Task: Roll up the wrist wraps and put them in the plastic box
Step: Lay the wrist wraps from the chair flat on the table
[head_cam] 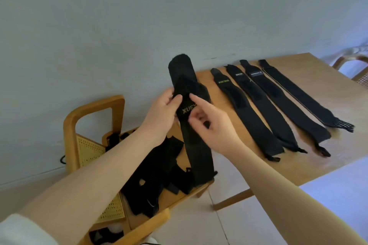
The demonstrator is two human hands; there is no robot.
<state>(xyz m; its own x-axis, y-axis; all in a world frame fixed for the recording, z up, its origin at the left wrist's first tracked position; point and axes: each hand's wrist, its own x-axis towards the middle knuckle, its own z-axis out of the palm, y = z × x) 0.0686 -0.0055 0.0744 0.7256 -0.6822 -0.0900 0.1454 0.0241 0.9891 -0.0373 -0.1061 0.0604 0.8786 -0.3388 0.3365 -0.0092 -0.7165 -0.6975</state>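
Wrist wraps [256, 113] lay unrolled on the table [318, 161], no plastic box visible, as left hand [161, 113] and right hand [209, 125] pinched one XUETING-branded wrap [191, 125].

Soft, even daylight, brightest at the right of the frame, leaves only faint shadows and no harsh glare, while the wide-angle lens bends the edges, both hands look slightly motion-blurred at centre, and detail is smeared throughout.

Bare forearms; a white sleeve [22, 230] covers the left upper arm.
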